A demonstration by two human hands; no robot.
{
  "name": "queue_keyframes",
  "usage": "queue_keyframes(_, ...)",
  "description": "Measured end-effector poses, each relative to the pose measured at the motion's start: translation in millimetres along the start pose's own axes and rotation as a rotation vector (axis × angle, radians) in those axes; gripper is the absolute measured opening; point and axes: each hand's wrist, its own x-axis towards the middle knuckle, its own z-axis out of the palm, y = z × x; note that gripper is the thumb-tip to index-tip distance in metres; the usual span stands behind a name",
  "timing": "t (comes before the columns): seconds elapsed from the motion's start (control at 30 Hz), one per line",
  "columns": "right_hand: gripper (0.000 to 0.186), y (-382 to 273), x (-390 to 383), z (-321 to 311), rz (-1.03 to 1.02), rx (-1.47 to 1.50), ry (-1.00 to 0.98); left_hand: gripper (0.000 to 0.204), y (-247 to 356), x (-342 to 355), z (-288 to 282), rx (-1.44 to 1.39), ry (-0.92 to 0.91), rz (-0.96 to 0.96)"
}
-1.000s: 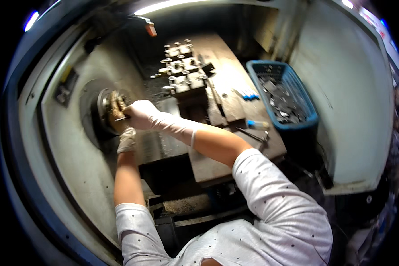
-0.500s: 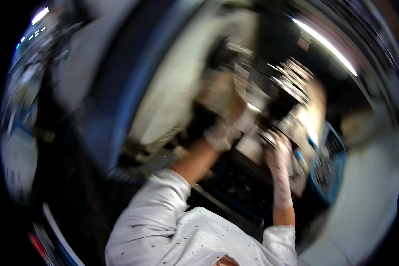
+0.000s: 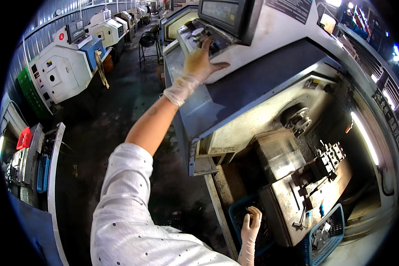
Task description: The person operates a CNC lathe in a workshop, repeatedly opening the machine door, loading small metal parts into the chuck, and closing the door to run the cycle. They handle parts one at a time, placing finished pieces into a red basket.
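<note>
My left hand (image 3: 198, 64), in a thin stained glove, reaches up to the machine's control panel (image 3: 217, 42). Its thumb is spread and its fingertips are at a round knob (image 3: 198, 33); whether they press or turn it I cannot tell. Low down, my gloved right hand (image 3: 251, 221) hovers over a blue basket (image 3: 233, 213) with dark contents. The right fingers are curled in, and anything between them is too small to make out. Inside the lathe are the round chuck (image 3: 297, 119) and a metal tool post (image 3: 331, 157), apart from both hands.
Another blue basket (image 3: 337, 224) with metal pieces stands right of the lathe bed, where small tools (image 3: 302, 219) lie. The dark blue machine cover (image 3: 252, 84) juts between my arms. A lit tube (image 3: 364, 138) is at right. More machines (image 3: 62, 68) line the aisle at left.
Both hands were together inside the machine, blurred. My left hand has gone up to the control panel, and my right has drawn back over the basket. The view has swung left.
</note>
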Motion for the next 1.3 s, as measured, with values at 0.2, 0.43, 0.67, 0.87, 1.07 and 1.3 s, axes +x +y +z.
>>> queue_keyframes(0.2,0.014,-24,-2,97,-0.066,0.143,-0.352,0.084,-13,-3,4,-0.030,0.111,0.212)
queue_keyframes(0.43,0.020,-124,-37,270,-0.340,0.194,-0.715,0.078,-55,-194,-194,-0.288,-0.142,0.349)
queue_keyframes(0.67,0.015,-230,-134,499,-0.657,0.242,-1.148,0.049,-245,-440,-534,0.770,0.180,-0.881)
queue_keyframes(0.87,0.015,-350,-231,669,-0.851,0.369,-1.530,0.067,-256,-517,-721,1.769,0.435,-0.951)
queue_keyframes(1.07,0.018,-480,-358,810,-1.065,0.702,-1.889,0.055,-306,-541,-722,2.162,0.610,-1.044)
queue_keyframes(1.3,0.012,-707,-601,851,-0.520,0.942,-2.556,0.043,-331,-535,-721,2.340,1.001,-1.021)
